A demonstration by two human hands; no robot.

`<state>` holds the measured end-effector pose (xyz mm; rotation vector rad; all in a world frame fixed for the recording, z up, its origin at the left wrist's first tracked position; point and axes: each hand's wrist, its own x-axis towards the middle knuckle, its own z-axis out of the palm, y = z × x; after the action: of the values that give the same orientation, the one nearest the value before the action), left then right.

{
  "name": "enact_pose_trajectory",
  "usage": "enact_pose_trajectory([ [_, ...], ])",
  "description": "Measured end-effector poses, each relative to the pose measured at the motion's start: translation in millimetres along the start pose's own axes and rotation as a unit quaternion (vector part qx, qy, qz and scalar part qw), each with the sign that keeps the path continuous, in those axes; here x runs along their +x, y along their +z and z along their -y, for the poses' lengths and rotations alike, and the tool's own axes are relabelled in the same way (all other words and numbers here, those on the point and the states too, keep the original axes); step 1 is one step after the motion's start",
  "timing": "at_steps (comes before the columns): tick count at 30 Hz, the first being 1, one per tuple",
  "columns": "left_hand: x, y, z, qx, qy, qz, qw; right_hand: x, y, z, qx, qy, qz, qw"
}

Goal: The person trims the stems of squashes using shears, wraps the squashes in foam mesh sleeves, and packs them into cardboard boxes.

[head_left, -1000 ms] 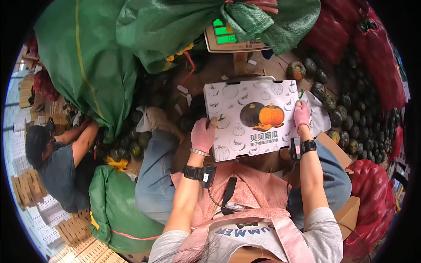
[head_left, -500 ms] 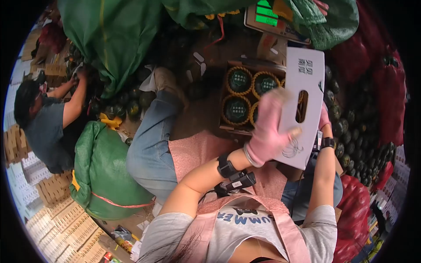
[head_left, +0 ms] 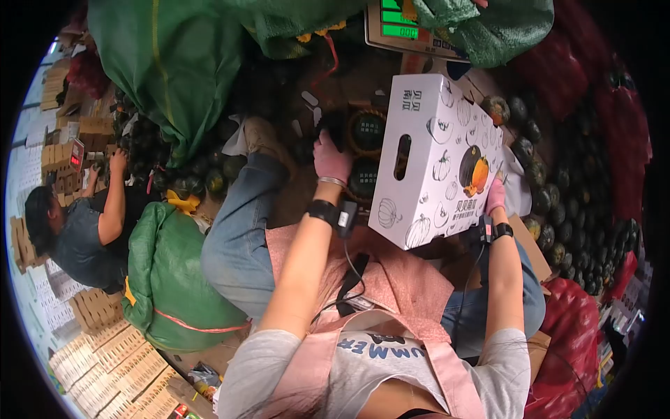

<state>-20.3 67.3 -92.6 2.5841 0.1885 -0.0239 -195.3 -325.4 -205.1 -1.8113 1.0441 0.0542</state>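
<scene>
A white printed box lid [head_left: 450, 157] with an oval handle slot stands tilted over an open box of round, dark green labelled pumpkins [head_left: 368, 126] in ringed holders. My right hand [head_left: 495, 195], in a pink glove, grips the lid's right edge. At the open box's left side is my left hand [head_left: 331, 157], also gloved in pink. Its fingers curl at a dark shape that is too dim to identify. The lid covers the right part of the open box.
A scale [head_left: 408, 31] with green digits stands beyond the lid. Green sacks [head_left: 178, 279] lie left, red net sacks [head_left: 565, 335] right. Loose pumpkins [head_left: 551, 202] are heaped at the right. Another person [head_left: 84, 230] works at far left near stacked cartons [head_left: 112, 356].
The lid has turned from flat to upright, then swung so its printed top faces right. My left hand has let go of it and moved left to the open box, which came into view.
</scene>
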Motion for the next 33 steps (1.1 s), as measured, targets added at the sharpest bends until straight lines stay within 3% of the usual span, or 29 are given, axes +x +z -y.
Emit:
enact_pose_trajectory([
  [2, 21, 8, 21, 0.043, 0.013, 0.142, 0.989, 2, -2, -2, -0.113, -0.061, -0.007, 0.992],
  [4, 26, 17, 26, 0.055, 0.01, 0.176, 0.983, 12, 1, -18, -0.144, -0.111, -0.02, 0.983],
  [7, 26, 21, 15, 0.059, 0.006, 0.201, 0.978, -16, 1, 26, -0.096, -0.048, -0.015, 0.994],
  [8, 24, 20, 10, 0.059, 0.005, 0.206, 0.977, -8, 0, 15, -0.162, -0.071, -0.009, 0.984],
  [12, 18, 11, -2, 0.11, -0.06, 0.207, 0.97, -9, 1, 17, -0.031, 0.032, -0.011, 0.999],
  [14, 18, 17, -1, 0.149, -0.093, 0.206, 0.962, 6, 1, -2, -0.042, 0.053, 0.007, 0.998],
  [17, 18, 4, -3, 0.216, -0.075, 0.185, 0.956, -6, 2, 16, 0.079, 0.056, -0.011, 0.995],
  [18, 20, -9, -2, 0.129, -0.045, 0.163, 0.977, -18, 2, 32, 0.127, 0.046, -0.003, 0.991],
  [20, 25, -42, 2, -0.045, 0.014, 0.118, 0.992, 9, 3, -5, 0.188, 0.084, 0.01, 0.979],
  [21, 28, -57, -4, -0.158, 0.003, 0.154, 0.975, 19, 3, -18, 0.218, 0.102, 0.017, 0.971],
  [22, 35, -72, -13, -0.269, -0.007, 0.186, 0.945, 1, 5, 2, 0.135, 0.058, -0.017, 0.989],
  [23, 42, -80, -17, -0.376, -0.016, 0.214, 0.901, 0, 6, 1, 0.144, 0.051, -0.022, 0.988],
  [25, 55, -75, -11, -0.392, 0.029, 0.244, 0.887, 2, 11, 1, 0.163, 0.035, -0.033, 0.985],
  [27, 67, -65, -11, -0.39, 0.034, 0.296, 0.871, 0, 10, -1, 0.058, 0.023, -0.047, 0.997],
  [29, 88, -24, 16, -0.226, 0.264, 0.307, 0.886, -18, 10, 31, -0.018, -0.023, -0.061, 0.998],
  [30, 98, -4, 29, -0.16, 0.371, 0.283, 0.87, -13, 11, 28, 0.059, 0.026, -0.039, 0.997],
  [32, 96, -17, 10, -0.215, 0.201, 0.415, 0.861, -21, 12, 57, 0.123, -0.01, -0.011, 0.992],
  [33, 95, -26, 1, -0.228, 0.183, 0.442, 0.848, -26, 10, 77, 0.154, -0.028, 0.006, 0.988],
])
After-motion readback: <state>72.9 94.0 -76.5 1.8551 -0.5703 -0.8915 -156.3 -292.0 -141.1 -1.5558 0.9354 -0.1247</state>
